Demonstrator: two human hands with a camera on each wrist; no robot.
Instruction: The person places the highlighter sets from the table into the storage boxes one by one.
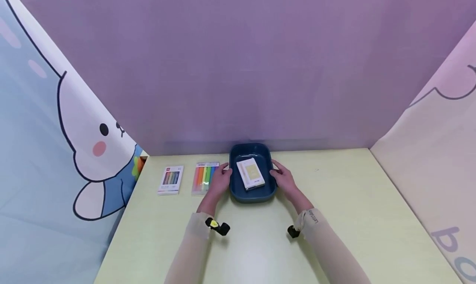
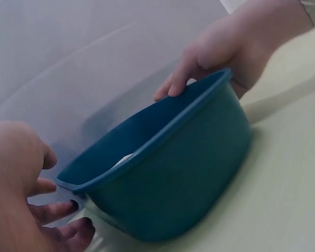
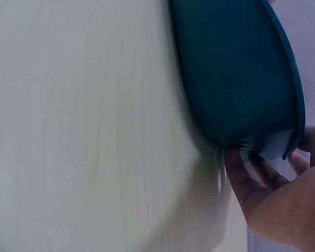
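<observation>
A dark blue-green plastic basin [image 1: 253, 196] stands on the table between both hands. Inside it lies a small white box [image 1: 251, 173] with a pale yellow panel, slightly askew; its print is too small to read. My left hand [image 1: 221, 179] is at the basin's left side, its fingers loosely bent beside the wall and the thumb near the rim in the left wrist view. On the opposite side, my right hand [image 1: 283, 179] holds the basin, thumb at the rim and fingers [image 3: 244, 181] against the lower outer wall.
Left of the basin lie a clear pack of bright coloured pens [image 1: 202, 177] and a white box picturing coloured sticks [image 1: 171, 180]. The pale table [image 1: 346, 205] meets a purple backdrop [image 1: 253, 69] close behind the basin. Printed cloths hang at both sides.
</observation>
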